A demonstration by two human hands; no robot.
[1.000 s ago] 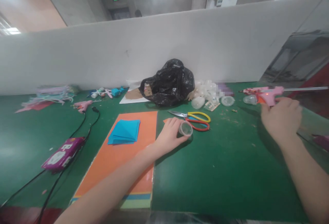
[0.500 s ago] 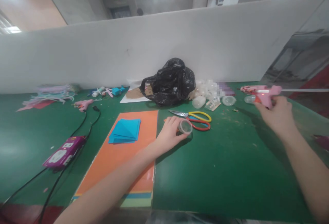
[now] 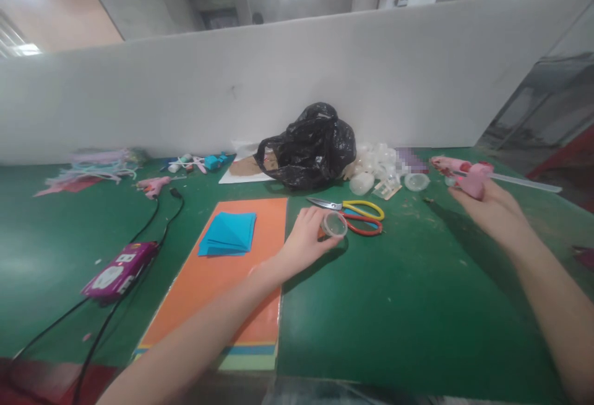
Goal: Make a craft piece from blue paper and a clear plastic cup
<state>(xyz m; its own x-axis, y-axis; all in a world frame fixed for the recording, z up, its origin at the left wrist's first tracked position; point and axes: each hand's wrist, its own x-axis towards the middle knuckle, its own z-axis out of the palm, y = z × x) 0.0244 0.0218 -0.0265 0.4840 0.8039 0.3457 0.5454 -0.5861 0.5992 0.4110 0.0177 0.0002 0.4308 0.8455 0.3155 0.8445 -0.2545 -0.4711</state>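
Note:
My left hand is closed around a small clear plastic cup, its round rim facing right and up. Just behind the cup lie scissors with one yellow and one red handle. At the far right, my right hand grips a pink glue gun, whose nozzle points left; a long translucent glue stick sticks out of its back. Beneath that hand, a clear plastic piece is partly hidden.
Blue paper squares lie on orange sheets. A black plastic bag stands by the partition, beside clear plastic parts. On the left are a purple power strip with cords and another pink glue gun.
The glue gun in my right hand has tilted and dropped slightly, its glue stick now slanting down to the right. My left hand keeps the cup in place. The view has shifted a little.

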